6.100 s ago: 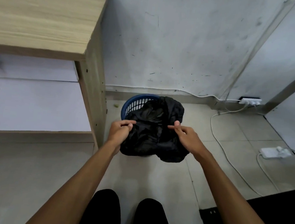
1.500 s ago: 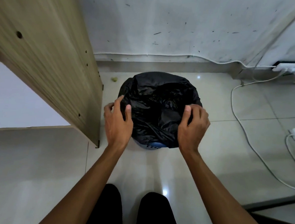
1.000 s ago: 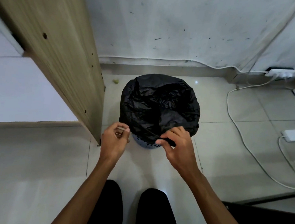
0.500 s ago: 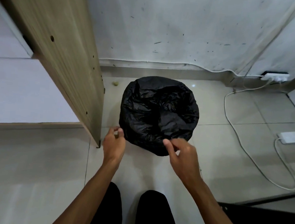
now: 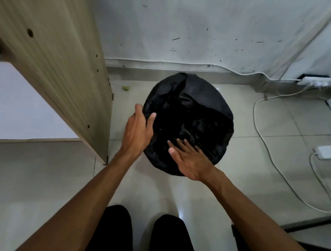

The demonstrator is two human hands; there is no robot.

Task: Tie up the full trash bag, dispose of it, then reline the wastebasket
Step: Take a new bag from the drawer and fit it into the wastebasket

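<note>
The left hand point(image 5: 138, 131) lies with straight fingers against the near-left side of the black trash bag point(image 5: 189, 115), gripping nothing. The right hand point(image 5: 189, 159) rests flat and spread on the bag's near edge. The bag sits on pale floor tiles point(image 5: 281, 119) just beyond both hands. A wooden cabinet panel point(image 5: 56, 59) stands close outside the left hand; white cables point(image 5: 260, 133) trail well right of the right hand.

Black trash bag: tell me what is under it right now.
Nothing shows under the black trash bag in this view: it drapes over and hides whatever it lines. Only floor tile appears around it. The left hand and right hand rest on it.
</note>
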